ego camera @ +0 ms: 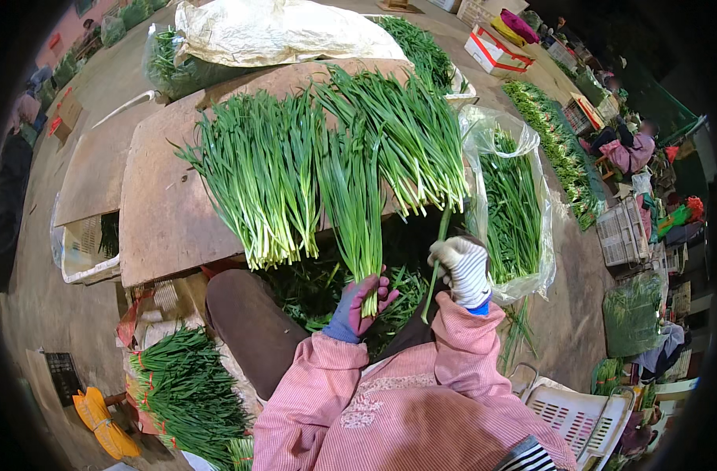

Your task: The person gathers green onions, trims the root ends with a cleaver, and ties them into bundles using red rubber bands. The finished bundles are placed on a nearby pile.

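Observation:
My left hand (358, 306), in a purple and blue-grey glove, holds a small bunch of garlic chives (356, 224) by its pale stem ends. The leaves of this bunch rest on a wooden board (164, 200). My right hand (463, 265) wears a white glove with dark stripes and grips a long green strip (439, 262), which hangs below the fist. Two larger piles lie on the board: the left chive pile (267, 176) and the right chive pile (417, 135), stem ends towards me.
Loose green trimmings (311, 291) lie below the board. At right stands a clear plastic bag (549, 235) of chives. Banded chive bundles (187, 388) are stacked at lower left. A white plastic crate (576, 412) sits at lower right. Further right a person (629, 147) sits by bundled greens.

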A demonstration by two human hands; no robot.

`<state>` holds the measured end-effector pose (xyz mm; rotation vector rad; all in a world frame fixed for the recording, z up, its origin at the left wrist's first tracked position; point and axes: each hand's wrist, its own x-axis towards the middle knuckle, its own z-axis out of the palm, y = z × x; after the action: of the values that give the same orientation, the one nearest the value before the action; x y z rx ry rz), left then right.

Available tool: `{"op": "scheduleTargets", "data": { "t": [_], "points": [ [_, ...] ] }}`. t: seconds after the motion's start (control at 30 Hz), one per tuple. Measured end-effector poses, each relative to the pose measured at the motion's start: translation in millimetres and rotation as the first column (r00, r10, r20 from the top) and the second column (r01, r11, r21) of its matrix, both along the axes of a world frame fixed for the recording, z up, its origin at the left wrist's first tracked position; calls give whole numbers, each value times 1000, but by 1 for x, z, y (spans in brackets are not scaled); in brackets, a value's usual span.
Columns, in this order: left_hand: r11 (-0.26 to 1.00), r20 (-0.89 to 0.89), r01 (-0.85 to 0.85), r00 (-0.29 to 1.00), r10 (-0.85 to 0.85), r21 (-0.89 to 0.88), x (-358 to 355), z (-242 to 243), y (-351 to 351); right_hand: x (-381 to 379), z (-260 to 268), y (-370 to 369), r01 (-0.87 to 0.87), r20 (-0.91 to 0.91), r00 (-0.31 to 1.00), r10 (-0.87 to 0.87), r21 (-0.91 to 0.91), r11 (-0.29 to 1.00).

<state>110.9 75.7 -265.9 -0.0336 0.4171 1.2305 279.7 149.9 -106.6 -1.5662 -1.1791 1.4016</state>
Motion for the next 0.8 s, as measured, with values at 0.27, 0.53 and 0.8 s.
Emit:
{"op": "scheduleTargets", "data": {
  "t": [0.27, 0.53, 0.8],
  "points": [
    [991, -505, -92, 853, 127, 94, 12, -6, -4, -35, -67, 5, -571, 566, 650, 507, -77, 817],
    [998, 97, -47, 994, 43, 45, -3, 10, -11, -38, -83, 19, -529, 432, 768, 473, 11, 849],
    [998, 150, 19, 988, -29, 66, -3, 7, -16, -35, -87, 19, -554, 492, 727, 478, 9, 833]
  ]
}}
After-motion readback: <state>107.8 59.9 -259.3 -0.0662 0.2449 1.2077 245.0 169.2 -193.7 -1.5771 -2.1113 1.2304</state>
